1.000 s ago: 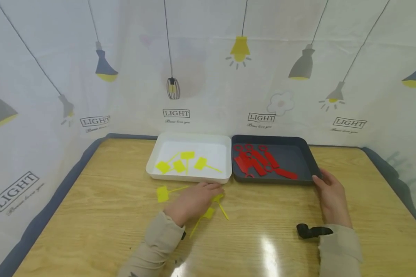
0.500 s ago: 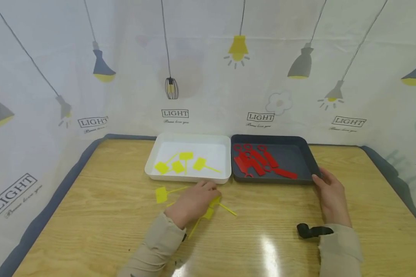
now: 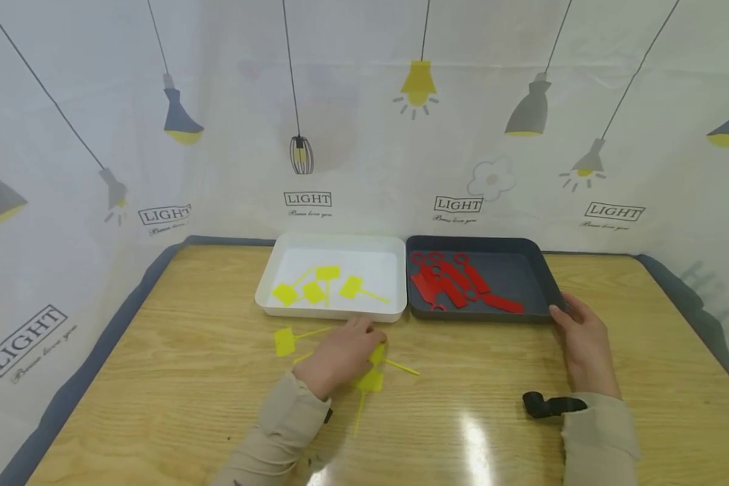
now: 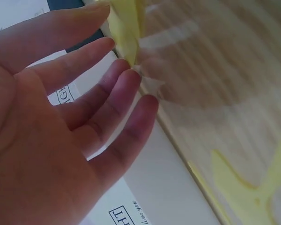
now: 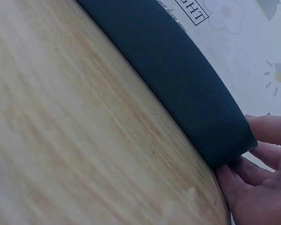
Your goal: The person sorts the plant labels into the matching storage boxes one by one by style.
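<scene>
In the head view my left hand (image 3: 337, 358) reaches over several yellow plant labels (image 3: 370, 379), flat plates with thin stems, lying in front of the white tray (image 3: 334, 314). The left wrist view shows its fingers spread and loosely bent, thumb and index finger apart, their tips touching or close to a yellow label (image 4: 126, 28). Part of that label is hidden behind the hand in the head view. My right hand (image 3: 586, 344) grips the near right corner of the dark grey tray (image 3: 510, 260); the right wrist view has the thumb and fingers around this corner (image 5: 234, 145).
Several yellow labels (image 3: 327, 273) lie in the white tray. Several red flat strips with ring ends (image 3: 475, 275) lie in the left part of the dark tray. Another yellow label (image 3: 284, 341) rests on the wooden table (image 3: 158, 378). A printed curtain (image 3: 364, 135) stands behind the trays.
Under my left hand, one label's stem has swung to the right, and the label nearest me has turned so its stem points toward me. My right hand stays at the dark tray's corner.
</scene>
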Motion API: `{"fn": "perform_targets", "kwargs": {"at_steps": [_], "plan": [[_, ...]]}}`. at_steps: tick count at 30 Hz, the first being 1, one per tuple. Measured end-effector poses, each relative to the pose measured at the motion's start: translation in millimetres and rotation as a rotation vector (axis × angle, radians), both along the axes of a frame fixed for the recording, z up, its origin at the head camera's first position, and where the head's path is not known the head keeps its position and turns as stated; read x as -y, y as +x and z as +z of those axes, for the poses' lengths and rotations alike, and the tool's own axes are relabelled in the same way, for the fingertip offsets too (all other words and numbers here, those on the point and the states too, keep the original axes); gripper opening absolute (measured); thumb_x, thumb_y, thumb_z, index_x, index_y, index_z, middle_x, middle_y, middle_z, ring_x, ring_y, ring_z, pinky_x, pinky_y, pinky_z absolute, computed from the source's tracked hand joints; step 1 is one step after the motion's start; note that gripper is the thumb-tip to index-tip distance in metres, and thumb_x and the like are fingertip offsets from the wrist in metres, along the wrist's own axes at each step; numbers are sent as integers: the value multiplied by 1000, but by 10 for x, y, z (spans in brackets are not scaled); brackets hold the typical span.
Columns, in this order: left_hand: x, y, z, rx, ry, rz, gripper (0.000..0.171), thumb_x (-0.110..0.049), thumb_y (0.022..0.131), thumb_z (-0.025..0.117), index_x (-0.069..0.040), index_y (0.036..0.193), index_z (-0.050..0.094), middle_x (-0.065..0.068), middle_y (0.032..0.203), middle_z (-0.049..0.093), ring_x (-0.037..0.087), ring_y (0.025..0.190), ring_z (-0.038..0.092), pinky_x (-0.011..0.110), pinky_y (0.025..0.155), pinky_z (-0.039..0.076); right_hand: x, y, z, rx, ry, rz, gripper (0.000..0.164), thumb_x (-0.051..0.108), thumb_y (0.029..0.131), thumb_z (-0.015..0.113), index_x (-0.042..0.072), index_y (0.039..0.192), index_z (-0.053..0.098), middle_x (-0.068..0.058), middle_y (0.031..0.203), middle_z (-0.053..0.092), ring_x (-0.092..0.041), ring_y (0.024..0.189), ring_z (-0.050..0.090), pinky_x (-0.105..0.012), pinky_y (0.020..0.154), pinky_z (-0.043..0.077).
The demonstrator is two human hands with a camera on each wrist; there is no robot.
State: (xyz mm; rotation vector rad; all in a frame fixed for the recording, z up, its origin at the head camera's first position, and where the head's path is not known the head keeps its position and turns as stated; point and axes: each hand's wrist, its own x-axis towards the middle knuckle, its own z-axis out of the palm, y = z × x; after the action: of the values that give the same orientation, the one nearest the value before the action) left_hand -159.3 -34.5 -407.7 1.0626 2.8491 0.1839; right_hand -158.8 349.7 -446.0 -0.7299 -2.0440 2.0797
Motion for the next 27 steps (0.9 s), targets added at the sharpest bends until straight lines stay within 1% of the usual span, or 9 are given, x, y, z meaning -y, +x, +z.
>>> {"fn": "perform_targets", "kwargs": {"at_steps": [3,5,10,13,15,18,22,27], "plan": [[-7,2,1,36,7,32,28,-4,84,56,-15,110,60,4,109,46,17,102,43,29,82,45,3,9,4,10,0,12,65,30,84,60,20,140,28,-4,146,19,-14,128,25,-19,99,31],[-6,5,2,53,15,47,29,-3,84,55,-15,110,60,4,110,46,17,103,43,29,83,44,8,10,5,4,-11,14,65,29,84,60,19,140,29,-5,146,19,-14,127,26,-18,99,31],[0,15,13,82,50,67,29,0,83,54,-15,106,59,3,109,45,16,101,44,27,82,44,14,3,3,-17,-32,-2,65,25,83,62,18,140,31,-7,145,22,-12,123,31,-13,91,37],[-6,10,19,93,63,69,28,2,81,54,-14,104,58,2,108,45,15,97,45,26,79,45,8,-5,-1,-23,-30,-17,64,24,83,63,17,139,32,-6,144,23,-12,123,32,-12,89,37],[-12,-2,19,109,67,71,28,3,80,54,-14,103,57,1,106,46,14,96,45,26,78,45,5,-8,-3,-21,-25,-18,64,24,83,62,18,139,32,-6,145,23,-11,124,31,-13,91,36],[-11,-29,14,135,78,69,28,3,79,55,-13,102,56,0,102,53,14,94,50,26,78,46,1,-8,-8,-13,-16,-10,64,26,84,61,19,140,31,-5,145,21,-12,125,29,-17,96,34],[21,-64,0,162,132,44,28,2,79,56,-13,103,55,0,99,60,12,89,55,26,76,47,8,-12,-14,-7,-18,-1,64,27,84,61,20,140,30,-5,146,19,-13,127,27,-19,99,31],[40,-66,27,194,192,22,24,-1,83,55,-17,101,52,-1,100,60,12,91,54,26,76,46,11,-12,-14,-4,-32,-6,64,27,84,62,20,140,31,-4,146,19,-13,127,26,-20,100,31]]}}
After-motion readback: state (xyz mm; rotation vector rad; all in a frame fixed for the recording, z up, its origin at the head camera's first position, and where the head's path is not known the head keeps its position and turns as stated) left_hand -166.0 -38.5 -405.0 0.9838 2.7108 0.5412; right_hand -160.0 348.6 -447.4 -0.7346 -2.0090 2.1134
